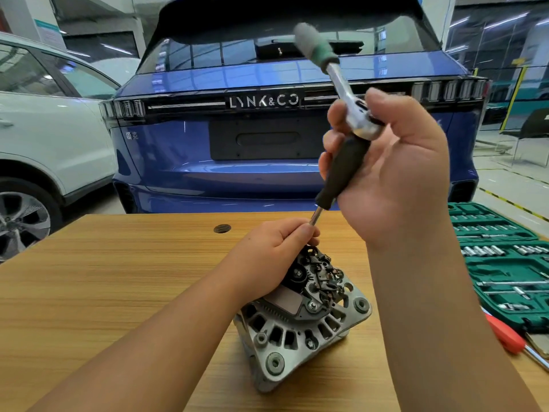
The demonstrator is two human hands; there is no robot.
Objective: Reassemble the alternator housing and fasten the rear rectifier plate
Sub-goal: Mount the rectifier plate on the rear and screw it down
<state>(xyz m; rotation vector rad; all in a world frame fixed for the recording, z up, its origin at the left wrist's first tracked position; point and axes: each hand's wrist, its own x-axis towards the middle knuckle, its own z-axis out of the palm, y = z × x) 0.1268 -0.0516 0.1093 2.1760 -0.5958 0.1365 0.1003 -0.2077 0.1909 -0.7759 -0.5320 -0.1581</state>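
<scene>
Fingers of our left hand (276, 248) were curled round the lower shaft of the extension driver (341, 171), hiding its tip and whatever fastener it met on the rectifier plate (319, 278); we could not tell if the tip was seated. Our right hand (398, 173) gripped the ratchet (346, 84) at its head, where it joined the driver's black handle, and the palm hid part of that joint. The ratchet's grey and green grip, in the upper middle of the frame, was blurred. Writing we could read: "LYNK&CO" across the tailgate of the blue car (267, 144) behind the tabletop (118, 278). Two small characters on the car's left were too small to make out. The driver's long axis ran from lower left to upper right, tilted, its lower end pointing down at the alternator (297, 325). The alternator sat on the tabletop at lower centre, rear face up. At the right edge a green socket case (502, 263) lay open, cut off by the frame, with a red-handled tool (505, 337) just beside it.
</scene>
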